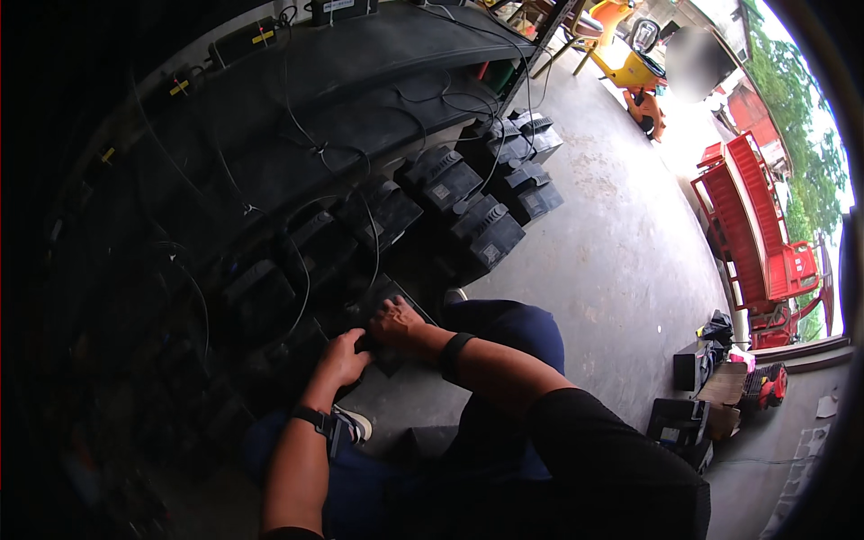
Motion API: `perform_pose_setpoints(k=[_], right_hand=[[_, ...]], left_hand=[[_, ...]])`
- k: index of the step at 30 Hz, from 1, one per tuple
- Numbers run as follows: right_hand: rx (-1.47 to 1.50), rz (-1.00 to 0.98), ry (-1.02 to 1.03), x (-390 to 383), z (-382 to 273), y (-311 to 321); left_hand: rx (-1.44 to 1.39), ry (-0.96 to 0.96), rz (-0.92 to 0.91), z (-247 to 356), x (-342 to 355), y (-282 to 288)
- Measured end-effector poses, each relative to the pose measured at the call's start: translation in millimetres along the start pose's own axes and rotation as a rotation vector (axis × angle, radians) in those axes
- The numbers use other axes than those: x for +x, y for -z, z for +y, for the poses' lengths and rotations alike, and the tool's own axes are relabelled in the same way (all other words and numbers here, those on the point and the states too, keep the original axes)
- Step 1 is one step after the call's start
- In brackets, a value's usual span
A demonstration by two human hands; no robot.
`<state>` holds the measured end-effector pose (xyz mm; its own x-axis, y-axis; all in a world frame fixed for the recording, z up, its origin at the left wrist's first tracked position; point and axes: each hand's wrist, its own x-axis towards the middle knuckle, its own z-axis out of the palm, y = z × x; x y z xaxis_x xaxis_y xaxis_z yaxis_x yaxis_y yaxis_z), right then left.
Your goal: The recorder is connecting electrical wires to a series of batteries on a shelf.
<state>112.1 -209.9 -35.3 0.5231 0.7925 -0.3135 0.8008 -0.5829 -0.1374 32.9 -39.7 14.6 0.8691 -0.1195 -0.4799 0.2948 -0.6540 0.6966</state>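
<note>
In the dark patch between my knees sits a black box-shaped battery case (412, 297). My right hand (396, 320) rests on its top, fingers bent and closed against it. Just left and nearer to me is my left hand (342, 360), at the near side of the case. Its thumb points toward the right hand; the fingers curl inward, and whatever they grip is lost in shadow. A thin cable (372, 234) runs down from the shelf toward the case. Similar black battery cases (489, 232) stand in rows beyond my hands.
A black shelf (387, 40) with hanging cables and small chargers spans the far left. More black cases (677, 423) and a cardboard box (723, 387) lie on the floor at right. Farther off stand a red cargo tricycle (756, 225) and a yellow scooter (621, 58), with a person (697, 67) nearby.
</note>
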Motion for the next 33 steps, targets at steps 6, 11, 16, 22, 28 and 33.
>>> perform_pose_setpoints(k=[6,11,16,22,28,33], right_hand=[[-0.119,0.001,0.050,6,12,-1],[-0.066,0.008,0.074,-4,12,14],[-0.156,-0.217,0.012,-5,2,49],[-0.030,-0.122,0.038,-2,-1,31],[0.006,-0.128,-0.023,-5,13,47],[0.008,-0.119,0.033,-6,0,28]], left_hand=[[-0.037,-0.034,0.029,-20,1,-4],[0.014,-0.039,0.054,-9,8,-2],[0.018,-0.004,0.048,-3,7,-2],[-0.009,0.076,0.017,0,2,1],[-0.035,0.034,0.053,0,-1,4],[-0.027,0.051,0.030,7,0,5]])
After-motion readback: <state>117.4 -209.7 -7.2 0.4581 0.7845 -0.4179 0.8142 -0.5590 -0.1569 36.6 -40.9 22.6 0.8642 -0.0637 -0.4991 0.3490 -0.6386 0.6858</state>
